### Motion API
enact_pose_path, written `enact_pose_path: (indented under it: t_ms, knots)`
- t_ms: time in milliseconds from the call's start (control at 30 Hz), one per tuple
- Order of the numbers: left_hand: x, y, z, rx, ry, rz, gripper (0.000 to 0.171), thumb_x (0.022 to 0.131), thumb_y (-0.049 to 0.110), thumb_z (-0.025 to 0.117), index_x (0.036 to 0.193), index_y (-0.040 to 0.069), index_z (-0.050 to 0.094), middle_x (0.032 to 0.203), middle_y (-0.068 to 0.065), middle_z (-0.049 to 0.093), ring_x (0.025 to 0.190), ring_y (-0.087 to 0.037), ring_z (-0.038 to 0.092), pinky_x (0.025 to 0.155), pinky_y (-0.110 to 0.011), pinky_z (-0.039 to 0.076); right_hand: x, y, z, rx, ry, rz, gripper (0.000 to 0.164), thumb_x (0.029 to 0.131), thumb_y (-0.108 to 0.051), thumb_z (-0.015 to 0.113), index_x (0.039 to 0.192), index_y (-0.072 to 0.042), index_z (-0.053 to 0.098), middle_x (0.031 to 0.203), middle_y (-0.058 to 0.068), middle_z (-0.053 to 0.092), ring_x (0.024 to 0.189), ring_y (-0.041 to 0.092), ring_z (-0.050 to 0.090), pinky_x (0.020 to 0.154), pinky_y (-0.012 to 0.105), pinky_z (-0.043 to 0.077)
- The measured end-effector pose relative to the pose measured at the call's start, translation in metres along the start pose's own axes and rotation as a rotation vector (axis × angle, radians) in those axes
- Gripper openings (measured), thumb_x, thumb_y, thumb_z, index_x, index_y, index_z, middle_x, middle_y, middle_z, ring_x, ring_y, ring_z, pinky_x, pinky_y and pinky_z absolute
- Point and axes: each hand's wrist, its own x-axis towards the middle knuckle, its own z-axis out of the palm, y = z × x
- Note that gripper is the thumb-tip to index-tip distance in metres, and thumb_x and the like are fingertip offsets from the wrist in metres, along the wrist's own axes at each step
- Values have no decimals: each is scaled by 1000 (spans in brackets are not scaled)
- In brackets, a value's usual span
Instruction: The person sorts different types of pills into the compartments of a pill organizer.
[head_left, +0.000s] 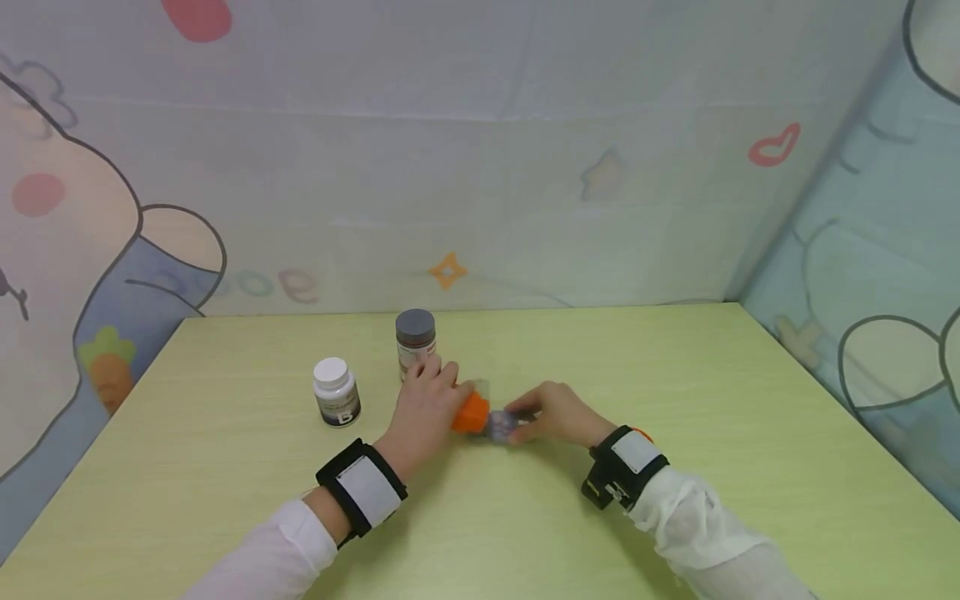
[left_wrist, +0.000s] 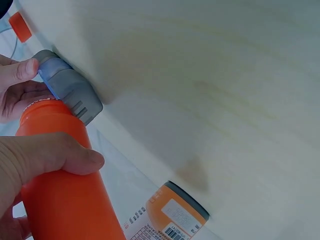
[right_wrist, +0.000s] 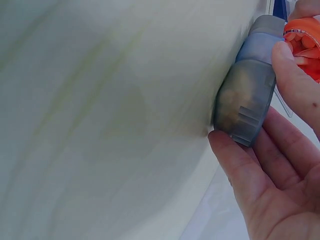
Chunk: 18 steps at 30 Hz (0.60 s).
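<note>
My left hand (head_left: 429, 404) grips an orange bottle (left_wrist: 65, 195), its thumb across the side. The bottle is tipped over toward the right, uncapped, and small orange-tinted pieces show inside its mouth (right_wrist: 302, 42) in the right wrist view. A small grey-blue translucent case (right_wrist: 245, 95) sits at the table surface right beside that mouth. With thumb and fingertips, my right hand (head_left: 562, 414) holds the case from its right side. In the left wrist view the case (left_wrist: 72, 87) overlaps the bottle's rim. Part of the bottle is hidden behind my left hand in the head view.
A white-capped bottle (head_left: 336, 392) with a dark label stands left of my left hand. Just behind that hand stands a dark-lidded jar (head_left: 416, 337), partly covered by my fingers. The pale yellow table (head_left: 675, 367) meets a printed cloth backdrop (head_left: 480, 167) at its far edge.
</note>
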Motion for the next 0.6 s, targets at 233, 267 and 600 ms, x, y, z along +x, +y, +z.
enact_pose_path:
  t_ms: [233, 267, 600]
  knots:
    - [1, 0, 0, 30, -10, 3, 35, 70, 9, 75, 102, 20, 67, 88, -4, 53, 88, -24, 42, 82, -36, 34, 1, 1, 1, 9, 3, -1, 43, 67, -21, 80, 103, -1, 68, 98, 9, 68, 90, 18, 62, 79, 32, 49]
    - [0, 0, 0, 27, -11, 0, 35, 70, 8, 75, 102, 20, 66, 88, -4, 53, 87, -24, 41, 82, -36, 34, 2, 1, 1, 9, 2, -2, 43, 67, -21, 80, 103, -1, 68, 99, 9, 68, 90, 19, 62, 79, 32, 49]
    - [-10, -10, 6, -139, 7, -115, 36, 70, 4, 74, 103, 19, 67, 82, -4, 50, 84, -23, 41, 77, -40, 37, 3, -3, 3, 14, -7, 6, 43, 67, -21, 79, 104, -2, 68, 100, 10, 67, 92, 20, 61, 79, 32, 49]
